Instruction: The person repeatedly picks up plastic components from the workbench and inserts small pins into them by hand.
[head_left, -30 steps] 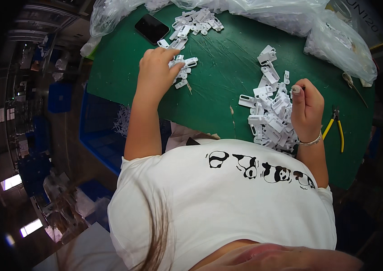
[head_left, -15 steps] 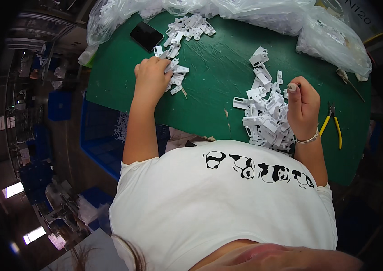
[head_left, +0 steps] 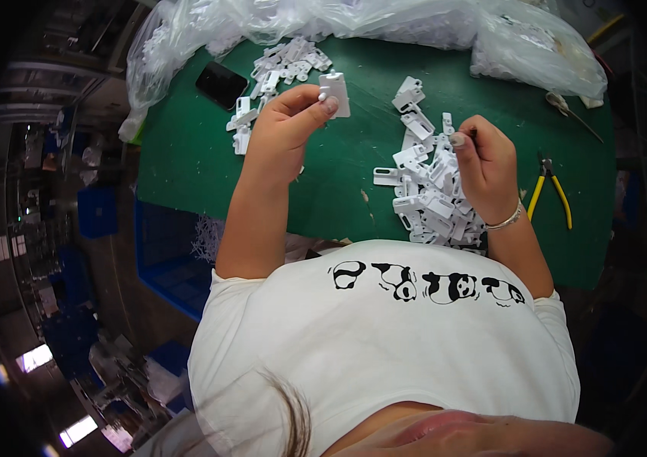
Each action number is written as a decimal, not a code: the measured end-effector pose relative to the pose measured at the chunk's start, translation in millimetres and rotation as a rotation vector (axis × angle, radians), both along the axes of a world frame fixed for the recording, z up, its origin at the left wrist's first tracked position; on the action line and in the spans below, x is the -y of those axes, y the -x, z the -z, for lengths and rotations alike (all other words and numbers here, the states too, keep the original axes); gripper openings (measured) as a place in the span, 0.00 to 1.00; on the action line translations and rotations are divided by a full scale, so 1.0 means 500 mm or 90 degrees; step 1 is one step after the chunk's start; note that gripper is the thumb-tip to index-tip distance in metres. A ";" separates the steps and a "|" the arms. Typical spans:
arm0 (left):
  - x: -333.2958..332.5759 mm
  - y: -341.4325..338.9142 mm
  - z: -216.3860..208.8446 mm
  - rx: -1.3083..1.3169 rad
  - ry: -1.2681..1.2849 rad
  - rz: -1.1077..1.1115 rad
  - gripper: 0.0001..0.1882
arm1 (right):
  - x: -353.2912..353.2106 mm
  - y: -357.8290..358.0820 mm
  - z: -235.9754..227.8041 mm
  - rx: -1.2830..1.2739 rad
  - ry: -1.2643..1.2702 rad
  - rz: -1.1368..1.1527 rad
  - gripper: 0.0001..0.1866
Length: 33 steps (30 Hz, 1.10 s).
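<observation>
Between thumb and fingers, my left hand pinches a flat white plastic part, raised over the green table. Beyond that hand lies a smaller group of white parts, with a few more beside its wrist. My right hand is closed, thumb against a curled forefinger, at the right side of a large heap of white plastic parts. A small dark bit shows at its fingertips, too small to name.
Yellow-handled cutters lie right of my right hand, with a thin pointed tool farther off. A black phone lies at the left. Clear plastic bags line the far edge. A blue crate stands below the table's left edge.
My left hand has lifted a white plastic part from the left group and moved right with it. My right hand keeps its closed pose by the heap. The view has shifted slightly.
</observation>
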<state>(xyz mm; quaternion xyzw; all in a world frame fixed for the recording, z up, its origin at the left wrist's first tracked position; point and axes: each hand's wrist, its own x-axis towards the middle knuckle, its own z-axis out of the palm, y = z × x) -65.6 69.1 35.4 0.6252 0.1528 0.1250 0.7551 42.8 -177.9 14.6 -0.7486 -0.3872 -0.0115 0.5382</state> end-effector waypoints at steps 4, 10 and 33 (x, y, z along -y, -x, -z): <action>0.061 -0.059 -0.002 -0.020 0.316 0.242 0.10 | -0.001 -0.003 -0.012 0.073 0.020 0.002 0.22; 0.147 -0.091 0.007 -0.079 0.380 0.290 0.07 | -0.004 -0.004 -0.007 0.097 -0.008 0.009 0.24; 0.132 -0.079 0.044 -0.082 0.418 0.314 0.06 | -0.007 0.010 -0.001 0.056 0.084 -0.111 0.19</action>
